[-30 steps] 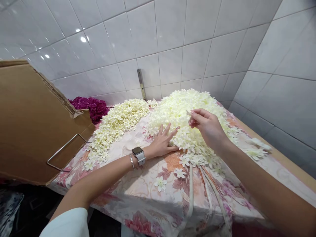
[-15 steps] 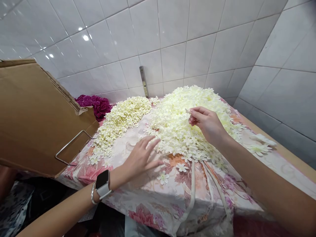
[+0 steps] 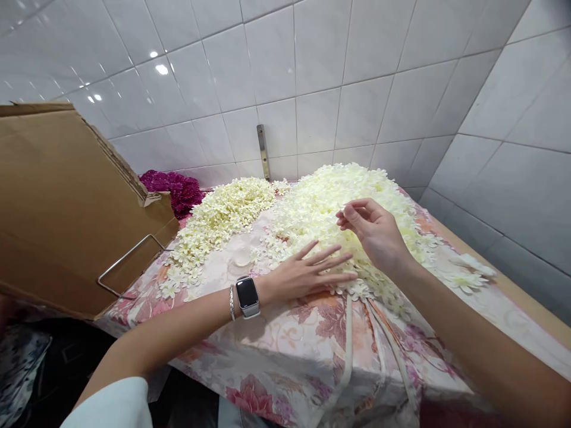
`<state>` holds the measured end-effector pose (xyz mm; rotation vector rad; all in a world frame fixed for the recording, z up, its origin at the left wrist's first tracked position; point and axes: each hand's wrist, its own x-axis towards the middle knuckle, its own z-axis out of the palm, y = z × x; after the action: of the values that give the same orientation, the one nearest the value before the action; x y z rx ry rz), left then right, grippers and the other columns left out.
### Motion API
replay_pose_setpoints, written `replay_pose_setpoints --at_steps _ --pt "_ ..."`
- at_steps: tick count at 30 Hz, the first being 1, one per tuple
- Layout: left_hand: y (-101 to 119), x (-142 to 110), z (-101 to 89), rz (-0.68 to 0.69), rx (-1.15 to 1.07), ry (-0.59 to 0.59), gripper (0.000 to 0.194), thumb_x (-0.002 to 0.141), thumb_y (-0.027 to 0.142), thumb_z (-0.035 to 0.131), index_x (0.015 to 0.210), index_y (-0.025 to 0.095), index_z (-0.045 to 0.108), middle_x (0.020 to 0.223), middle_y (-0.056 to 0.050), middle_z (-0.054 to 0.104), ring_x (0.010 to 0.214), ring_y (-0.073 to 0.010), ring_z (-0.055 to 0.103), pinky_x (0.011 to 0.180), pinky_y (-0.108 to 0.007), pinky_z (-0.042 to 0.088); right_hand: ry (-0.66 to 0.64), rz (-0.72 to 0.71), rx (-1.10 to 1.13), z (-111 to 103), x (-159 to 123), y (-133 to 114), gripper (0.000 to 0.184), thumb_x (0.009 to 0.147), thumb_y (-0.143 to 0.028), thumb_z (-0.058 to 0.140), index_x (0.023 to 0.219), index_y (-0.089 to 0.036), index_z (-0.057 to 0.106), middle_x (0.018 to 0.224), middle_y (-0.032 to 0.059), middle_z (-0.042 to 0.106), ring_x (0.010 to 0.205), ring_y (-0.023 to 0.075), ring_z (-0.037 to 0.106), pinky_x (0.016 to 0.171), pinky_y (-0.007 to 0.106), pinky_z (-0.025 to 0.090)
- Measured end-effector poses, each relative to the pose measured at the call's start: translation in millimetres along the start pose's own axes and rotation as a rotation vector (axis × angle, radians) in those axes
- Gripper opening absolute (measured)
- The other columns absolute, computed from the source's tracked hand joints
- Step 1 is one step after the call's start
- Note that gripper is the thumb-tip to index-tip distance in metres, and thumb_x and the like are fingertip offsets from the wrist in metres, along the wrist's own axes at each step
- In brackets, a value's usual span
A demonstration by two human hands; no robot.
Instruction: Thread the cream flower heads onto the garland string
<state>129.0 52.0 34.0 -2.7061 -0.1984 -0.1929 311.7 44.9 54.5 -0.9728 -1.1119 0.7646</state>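
My left hand (image 3: 314, 273) lies palm down with its fingers spread, at the near edge of a large heap of white-and-pale-green artificial flowers (image 3: 343, 184). Above that heap is my right hand (image 3: 372, 229), its thumb and fingertips pinched together. Whatever those fingertips hold, if anything, is too small to make out. A second, smaller heap of cream artificial flowers (image 3: 232, 205) spreads to the left. Pale strips (image 3: 349, 339) hang from the big heap over the front of the flowered tablecloth (image 3: 276, 339).
A cardboard box (image 3: 66, 208) stands at the left, with a bent metal wire (image 3: 127, 261) by it. Purple fabric (image 3: 173, 191) bunches behind. A metal bracket (image 3: 263, 151) is fixed to the tiled wall (image 3: 316, 71). Several loose flowers (image 3: 466, 279) lie at the right.
My left hand has moved right, to the front of the large heap. Two loose flowers on the near cloth no longer show there. My right hand stays pinched and has turned slightly.
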Motion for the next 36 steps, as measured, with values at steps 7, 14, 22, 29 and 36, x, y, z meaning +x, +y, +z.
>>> replay_pose_setpoints --at_steps 7,14,22,29,36 --pt "10 -26 -10.9 -0.484 -0.314 0.374 0.039 0.090 0.038 0.048 0.124 0.019 0.054 0.132 -0.014 0.054 0.126 -0.0267 0.045 0.106 -0.046 0.028 -0.149 -0.087 -0.161 10 -14 -3 0.033 0.080 -0.047 0.061 0.090 -0.017 0.067 0.073 0.0035 0.065 0.064 0.0143 0.061 0.061 0.030 0.052" --pt "45 -35 -36.9 -1.139 -1.580 0.597 0.030 0.089 0.040 0.048 0.089 0.018 0.068 0.086 -0.004 0.070 0.085 -0.0165 0.065 0.080 -0.027 0.050 -0.315 -0.462 -0.480 37 -54 -8 0.018 0.084 -0.022 0.061 0.067 -0.016 0.065 0.059 0.0019 0.062 0.054 0.0119 0.055 0.051 0.025 0.043" --pt "60 -44 -16.3 -1.371 -1.834 0.832 0.012 0.074 0.027 0.071 0.078 0.016 0.071 0.076 -0.001 0.069 0.073 -0.0113 0.063 0.068 -0.019 0.050 -0.608 -0.705 -0.782 48 -77 10 0.035 0.092 -0.012 0.038 0.124 -0.008 0.050 0.097 0.0174 0.067 0.087 0.0216 0.066 0.066 0.031 0.056" --pt "56 -52 -16.5 -1.397 -1.848 0.755 0.019 0.073 0.029 0.070 0.063 0.013 0.069 0.062 -0.002 0.066 0.063 -0.0115 0.061 0.062 -0.019 0.048 -0.792 -0.675 -0.792 44 -75 17 0.032 0.092 -0.009 0.037 0.121 -0.010 0.049 0.103 0.0159 0.066 0.092 0.0205 0.064 0.073 0.029 0.055" --pt "66 -53 -18.6 -1.477 -1.853 0.914 0.024 0.069 0.027 0.075 0.089 0.021 0.063 0.076 0.002 0.069 0.073 -0.0122 0.067 0.068 -0.019 0.051 -0.559 -0.747 -0.821 46 -78 15 0.024 0.094 -0.017 0.041 0.073 -0.017 0.052 0.056 -0.0004 0.055 0.047 0.0098 0.049 0.044 0.021 0.035"
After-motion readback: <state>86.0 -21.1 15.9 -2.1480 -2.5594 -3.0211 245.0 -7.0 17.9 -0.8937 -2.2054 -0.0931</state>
